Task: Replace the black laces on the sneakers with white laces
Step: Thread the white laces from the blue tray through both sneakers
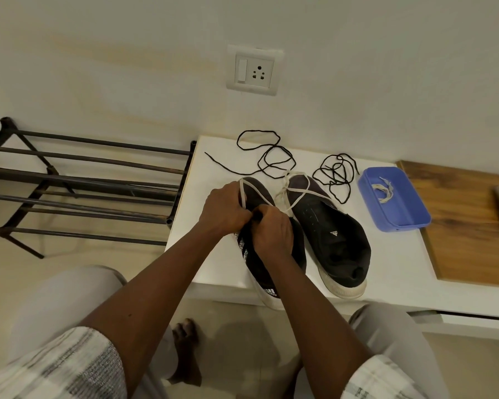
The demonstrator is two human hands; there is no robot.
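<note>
Left sneaker (258, 192) points toe-first toward the wall (357, 82).

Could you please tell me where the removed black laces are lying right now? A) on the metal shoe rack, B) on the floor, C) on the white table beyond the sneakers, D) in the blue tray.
C: the black laces lie loose on the white table just beyond the sneakers, while the blue tray holds only a pale strip.
</note>
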